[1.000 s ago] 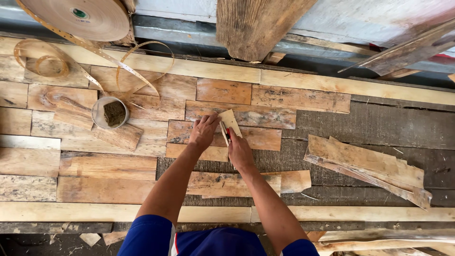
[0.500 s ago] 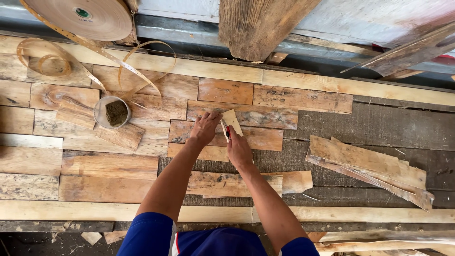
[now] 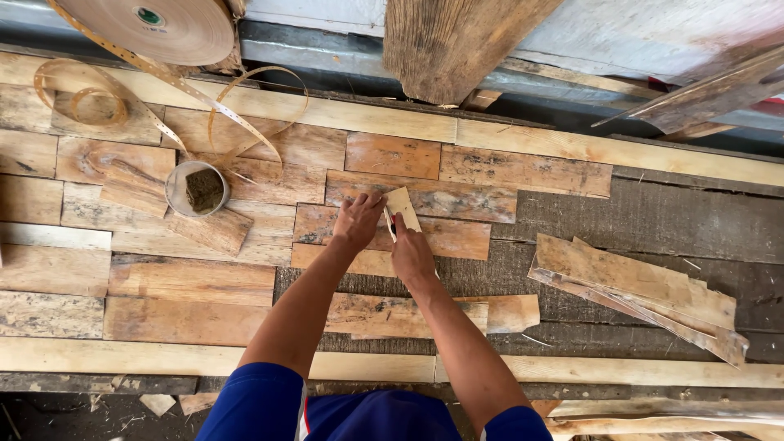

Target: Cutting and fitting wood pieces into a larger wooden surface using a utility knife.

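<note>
Head view: a small pale veneer piece (image 3: 402,209) is pinned against the patchwork of wood sheets on the table (image 3: 572,149), at the middle of the scene. It is pressed down by the left hand (image 3: 359,220), fingers spread flat, while a thin blade-like tool (image 3: 390,224) is gripped by the right hand (image 3: 411,255), closed around it, just beside. A slip of the tool toward the left fingertips could be caused by their closeness. Both forearms are stretched forward, converging.
</note>
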